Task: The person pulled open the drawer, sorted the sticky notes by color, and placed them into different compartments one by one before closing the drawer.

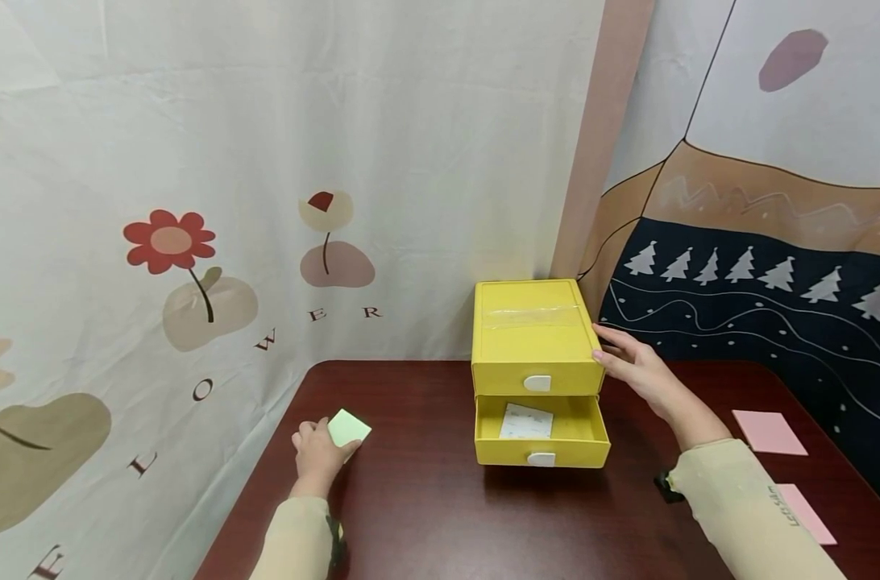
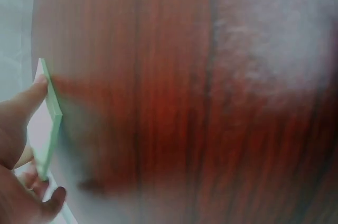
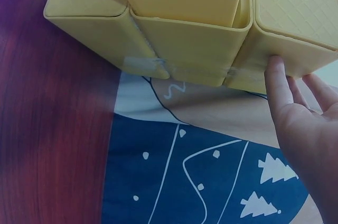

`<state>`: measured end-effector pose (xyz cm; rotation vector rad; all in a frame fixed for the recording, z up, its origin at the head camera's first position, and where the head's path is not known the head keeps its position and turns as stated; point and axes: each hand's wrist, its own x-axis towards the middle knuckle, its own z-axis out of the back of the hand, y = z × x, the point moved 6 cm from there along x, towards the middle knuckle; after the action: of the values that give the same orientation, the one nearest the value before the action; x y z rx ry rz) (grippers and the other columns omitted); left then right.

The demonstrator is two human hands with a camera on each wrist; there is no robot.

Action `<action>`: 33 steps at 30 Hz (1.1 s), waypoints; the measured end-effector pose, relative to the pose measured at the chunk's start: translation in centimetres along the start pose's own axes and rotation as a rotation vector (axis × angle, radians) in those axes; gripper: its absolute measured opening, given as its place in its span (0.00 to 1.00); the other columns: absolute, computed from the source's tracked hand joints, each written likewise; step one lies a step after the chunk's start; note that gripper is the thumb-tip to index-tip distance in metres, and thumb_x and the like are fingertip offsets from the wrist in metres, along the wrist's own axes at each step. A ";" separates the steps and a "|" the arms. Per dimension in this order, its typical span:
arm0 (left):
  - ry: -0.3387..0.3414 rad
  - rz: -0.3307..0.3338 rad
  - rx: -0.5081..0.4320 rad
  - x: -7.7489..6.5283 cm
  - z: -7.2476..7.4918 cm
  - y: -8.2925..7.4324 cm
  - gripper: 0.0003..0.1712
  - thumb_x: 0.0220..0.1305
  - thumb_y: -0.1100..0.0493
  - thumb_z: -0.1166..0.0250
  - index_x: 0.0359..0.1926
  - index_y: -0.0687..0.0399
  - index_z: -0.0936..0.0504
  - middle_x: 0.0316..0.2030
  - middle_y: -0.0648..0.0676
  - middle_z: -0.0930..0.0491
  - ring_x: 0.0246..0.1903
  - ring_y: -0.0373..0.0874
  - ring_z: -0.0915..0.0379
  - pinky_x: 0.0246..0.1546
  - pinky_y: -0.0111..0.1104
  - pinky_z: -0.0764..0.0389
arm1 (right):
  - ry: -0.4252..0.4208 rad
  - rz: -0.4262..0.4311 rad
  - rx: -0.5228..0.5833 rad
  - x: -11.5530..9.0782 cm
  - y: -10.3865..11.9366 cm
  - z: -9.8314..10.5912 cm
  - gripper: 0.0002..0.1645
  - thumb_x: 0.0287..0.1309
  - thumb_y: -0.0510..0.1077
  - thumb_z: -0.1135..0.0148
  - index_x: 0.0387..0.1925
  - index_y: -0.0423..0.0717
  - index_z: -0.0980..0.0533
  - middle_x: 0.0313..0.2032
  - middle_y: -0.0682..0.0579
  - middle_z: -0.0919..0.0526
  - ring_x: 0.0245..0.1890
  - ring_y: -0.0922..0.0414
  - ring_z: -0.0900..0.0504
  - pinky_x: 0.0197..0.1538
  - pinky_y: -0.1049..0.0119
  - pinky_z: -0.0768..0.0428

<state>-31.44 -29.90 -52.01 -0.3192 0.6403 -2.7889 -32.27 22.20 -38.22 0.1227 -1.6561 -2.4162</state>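
Notepad [image 1: 349, 428] in pale green is pinched in a person's left hand [image 1: 315, 456], left of a yellow drawer unit [image 1: 534, 342] on a dark red table [image 1: 425, 515], as the head camera sees it. The right hand [image 1: 645, 374], unclenched with fingers extended, touches the unit's right side. Below the unit's top compartment, a pulled-out drawer [image 1: 498, 453] holds a white printed paper [image 1: 527, 421]. One pink sheet [image 1: 770, 432] lies right of the unit; a second pink sheet [image 1: 807, 514], nearer, is partly covered by the right sleeve [image 1: 745, 507].

From the left wrist, the hand grips the tilted notepad by its edges; whether it touches the table cannot be told.

From the right wrist, fingertips [image 3: 275, 64] rest against the unit's side, with dark blue fabric [image 3: 179, 192] bearing white trees beyond it.
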 end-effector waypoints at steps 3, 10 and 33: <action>-0.081 -0.019 -0.032 0.0 0.1 0.0 0.48 0.40 0.49 0.22 0.59 0.72 0.31 0.48 0.69 0.38 0.48 0.63 0.46 0.36 0.55 0.26 | 0.001 0.002 0.001 0.0 0.0 0.0 0.41 0.66 0.56 0.48 0.73 0.49 0.50 0.72 0.39 0.50 0.65 0.40 0.36 0.62 0.44 0.34; -0.158 -0.067 -0.084 0.0 0.4 -0.6 0.37 0.43 0.57 0.23 0.56 0.62 0.25 0.47 0.64 0.38 0.47 0.58 0.46 0.35 0.52 0.26 | 0.001 0.006 0.001 0.0 -0.1 0.1 0.41 0.66 0.55 0.48 0.73 0.49 0.50 0.72 0.39 0.50 0.65 0.40 0.36 0.62 0.44 0.34; -0.205 -0.236 -0.132 -1.5 1.5 -3.7 0.16 0.56 0.74 0.41 0.45 0.59 0.20 0.42 0.61 0.29 0.45 0.57 0.34 0.41 0.48 0.25 | 0.004 0.003 0.004 0.0 0.0 0.0 0.41 0.66 0.55 0.48 0.73 0.48 0.50 0.71 0.37 0.48 0.65 0.38 0.37 0.62 0.44 0.34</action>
<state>-30.35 -26.87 -49.26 -0.7416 0.7832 -2.8834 -32.26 22.21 -38.21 0.1257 -1.6580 -2.4090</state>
